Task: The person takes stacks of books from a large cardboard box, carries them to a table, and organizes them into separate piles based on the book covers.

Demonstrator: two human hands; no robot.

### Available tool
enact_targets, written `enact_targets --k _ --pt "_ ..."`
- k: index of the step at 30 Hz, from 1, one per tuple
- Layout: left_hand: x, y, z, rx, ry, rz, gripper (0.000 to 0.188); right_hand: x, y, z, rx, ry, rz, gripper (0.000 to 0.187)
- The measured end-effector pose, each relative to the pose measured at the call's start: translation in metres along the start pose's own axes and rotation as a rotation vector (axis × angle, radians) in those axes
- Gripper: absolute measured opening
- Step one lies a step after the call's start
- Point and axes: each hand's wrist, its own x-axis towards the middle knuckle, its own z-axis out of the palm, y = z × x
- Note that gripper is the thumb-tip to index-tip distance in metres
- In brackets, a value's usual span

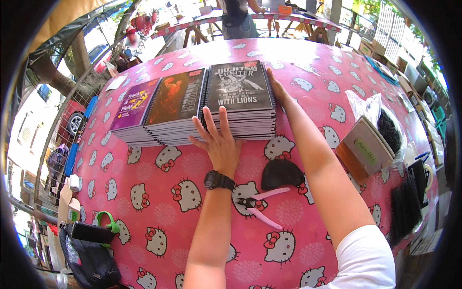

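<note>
Three stacks of spiral-bound notebooks stand side by side: purple covers [135, 102] at the left, brown covers with an orange figure [168, 98] in the middle, and taller black covers with a white drawing [240, 86] at the right. My left hand [220, 147], fingers spread, lies against the front of the black stack, its fingertips over the cover's edge. Along the right side of that stack rests my right hand [279, 90], fingers stretched out, partly hidden by the notebooks. Nearer me lie pink-handled cutters [262, 208] and a black rounded object [281, 174].
A pink patterned cloth [192, 241] covers the table. At the right are a brown-grey notebook [365, 147], a clear bag with black contents [389, 130] and black bristly strips [404, 212]. A black bag [91, 260] with a phone [92, 232] sits at the left edge. A person [238, 19] stands beyond.
</note>
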Motion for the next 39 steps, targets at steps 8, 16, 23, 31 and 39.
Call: enact_targets --k 8,16,23,31,39 --pt "-0.002 0.002 -0.002 -0.018 -0.006 0.030 0.119 -0.031 -0.025 -0.012 0.039 -0.143 0.213 0.082" --pt "-0.001 0.004 -0.005 -0.009 -0.031 -0.008 0.121 -0.034 -0.023 0.023 0.016 -0.072 0.217 0.083" --pt "0.001 0.003 -0.006 -0.081 -0.033 -0.095 0.126 -0.010 0.010 0.000 -0.136 0.053 0.113 0.083" --pt "-0.014 0.045 -0.007 -0.085 -0.219 0.190 0.101 -0.030 0.004 -0.010 -0.038 0.005 -0.035 0.080" --pt "-0.014 0.039 0.019 -0.050 -0.100 0.245 0.080 -0.061 -0.022 0.025 0.217 -0.212 -0.021 0.079"
